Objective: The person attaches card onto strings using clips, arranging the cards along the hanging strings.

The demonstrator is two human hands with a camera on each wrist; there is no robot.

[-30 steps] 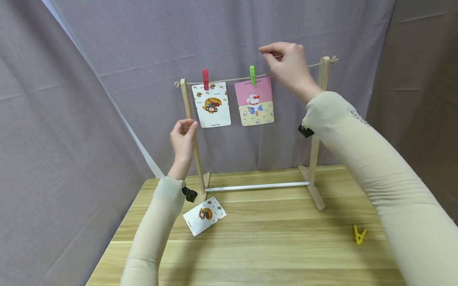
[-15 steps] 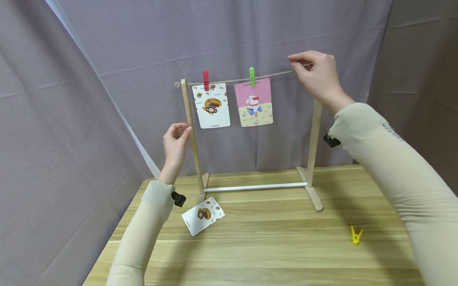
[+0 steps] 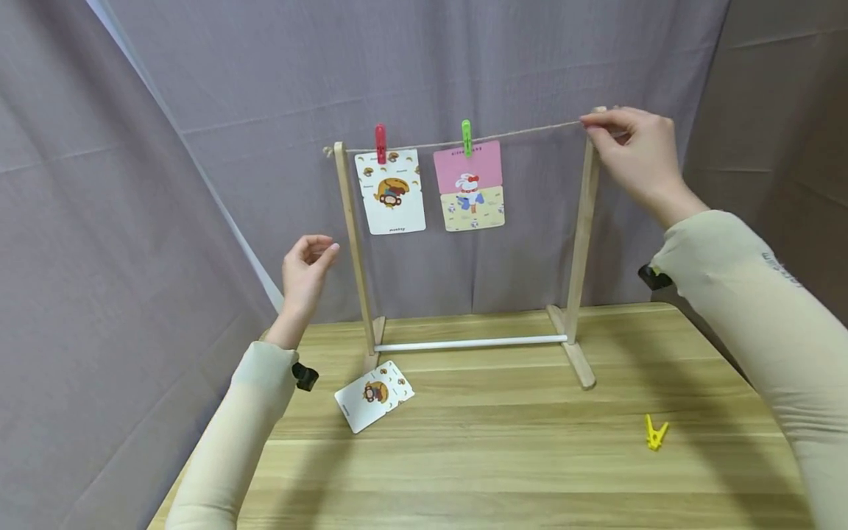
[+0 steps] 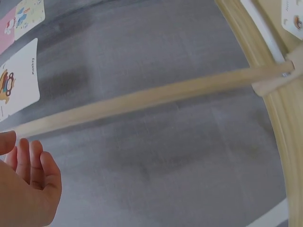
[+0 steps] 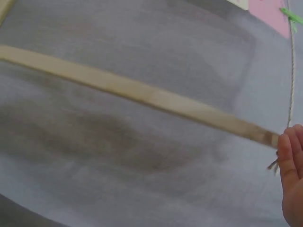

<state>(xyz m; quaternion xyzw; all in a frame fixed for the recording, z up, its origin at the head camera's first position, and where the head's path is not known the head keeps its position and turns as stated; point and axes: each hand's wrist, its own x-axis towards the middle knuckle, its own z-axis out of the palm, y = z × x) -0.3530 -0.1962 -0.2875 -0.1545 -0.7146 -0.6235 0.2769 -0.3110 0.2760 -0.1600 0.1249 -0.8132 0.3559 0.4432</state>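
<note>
Likely between clippings: left hand point(image 3: 303, 278) empty, thumb apart; right hand point(image 3: 639, 154) loosely curved by rope point(image 3: 530, 132), seemingly empty. Two cards point(image 3: 389, 193) hang; next likely needs yellow clothespin point(image 3: 654, 434) and loose monkey card point(image 3: 374, 396), both on table point(image 3: 490, 456).

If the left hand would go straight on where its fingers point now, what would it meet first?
The left hand would probably meet the left wooden post, though depth is unclear.
</note>
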